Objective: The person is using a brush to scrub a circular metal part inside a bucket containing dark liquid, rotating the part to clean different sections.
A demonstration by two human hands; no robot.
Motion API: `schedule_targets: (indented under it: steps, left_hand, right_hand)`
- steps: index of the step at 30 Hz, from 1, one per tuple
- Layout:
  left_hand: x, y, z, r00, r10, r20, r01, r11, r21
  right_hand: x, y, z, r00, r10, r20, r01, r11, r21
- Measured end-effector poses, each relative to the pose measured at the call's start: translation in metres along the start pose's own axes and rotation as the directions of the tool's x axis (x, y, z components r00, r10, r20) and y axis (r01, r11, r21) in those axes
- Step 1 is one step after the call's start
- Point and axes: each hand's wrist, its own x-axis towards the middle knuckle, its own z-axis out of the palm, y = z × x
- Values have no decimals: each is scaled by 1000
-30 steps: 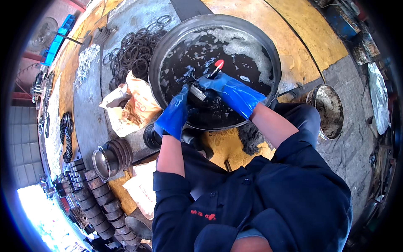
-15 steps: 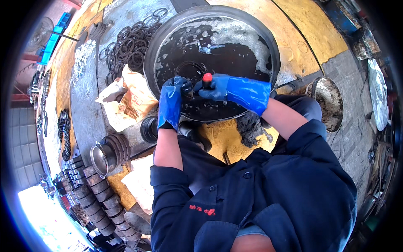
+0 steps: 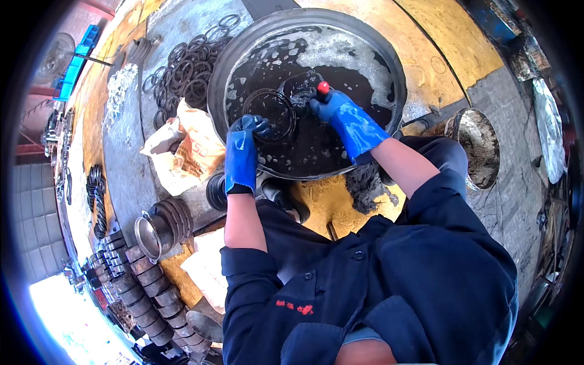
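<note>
Dark ring [image 3: 272,114] held upright over the foamy black liquid in the large round basin [image 3: 398,73]; compared with the earlier views it has been lifted clear of the surface and now shows its full circle. Left hand [image 3: 243,152], in a blue glove, grips the ring's lower left edge with fingers closed on it. Right hand [image 3: 340,115], also gloved, is closed round a brush with a red-tipped handle [image 3: 321,89] — its bristle end, pressed to the ring's upper right edge, is lost in foam. Both forearms extend forward from dark sleeves. Beside the basin lie a paper sack [image 3: 188,152] and a heap of similar rings [image 3: 188,67] — details indistinct.
</note>
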Motion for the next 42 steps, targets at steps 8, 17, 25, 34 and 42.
schedule_targets:
  steps: [8, 17, 25, 34, 42]
  left_hand:
    - [0, 0, 10, 991, 124, -59, -114, 981, 154]
    - [-6, 10, 2, 997, -81, 2, 81, 997, -13]
    - [-1, 6, 18, 998, -58, 24, 55, 991, 123]
    - [-13, 14, 12, 999, -19, 37, 11, 978, 210]
    - [10, -9, 7, 998, -9, 56, 5, 997, 74]
  right_hand:
    - [-26, -23, 42, 971, -99, 219, -9, 897, 443]
    - [-8, 8, 20, 834, -552, 6, 541, 815, -207]
    - [45, 73, 25, 965, -172, -196, 243, 869, 431]
    - [16, -22, 18, 878, -477, 26, 427, 807, 407]
    - [32, -2, 1, 916, -400, -34, 401, 915, 50]
